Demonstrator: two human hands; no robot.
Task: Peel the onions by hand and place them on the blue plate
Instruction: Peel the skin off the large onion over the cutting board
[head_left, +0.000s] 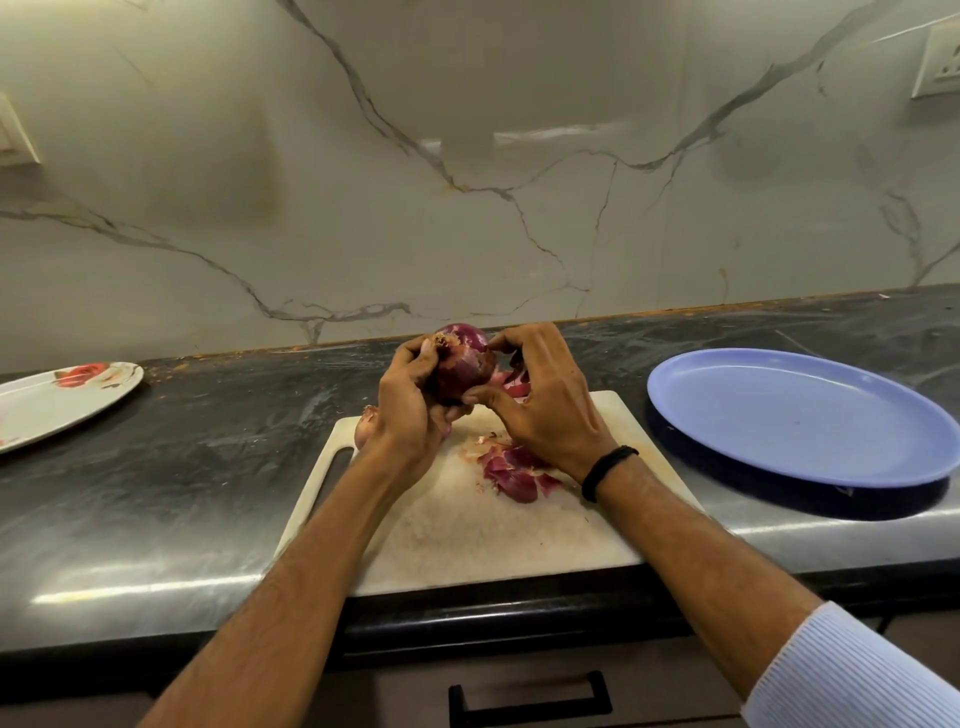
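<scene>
A dark red onion (466, 364) is held up above the far edge of the white cutting board (467, 525). My left hand (410, 400) grips it from the left, fingers curled round its root end. My right hand (540, 400) pinches the onion's right side with thumb and fingertips, where loose pink skin hangs. A pile of torn red skins (511, 470) lies on the board under my right wrist. A second, pale onion (366, 426) peeks out behind my left hand. The blue plate (800, 415) lies to the right of the board with nothing on it.
A white oval plate with a red flower print (62, 400) lies at the far left of the dark counter (218, 452). The marble wall rises right behind the counter. A drawer handle (530, 696) shows below the counter's front edge.
</scene>
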